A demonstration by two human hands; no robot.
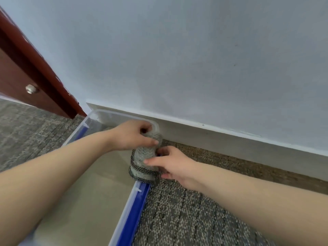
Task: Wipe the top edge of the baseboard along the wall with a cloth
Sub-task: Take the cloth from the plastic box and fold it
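Left grip (pixel 134 134): fingers curled round top of grey cloth (pixel 144 155) | Right grip (pixel 171 162): pinching cloth's lower fold | Cloth: bunched over clear bin (pixel 137 201) rim, near baseboard (pixel 213 137), below its top edge

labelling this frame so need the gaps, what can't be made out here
Head view only:
cloth: top hidden under left grip, right side behind right grip; full shape unclear.
baseboard: left stretch behind the clear bin, right end cut off by the frame edge.
bin: near end cut off by the bottom edge; left forearm covers much of the inside.
wall specks: too small to identify.
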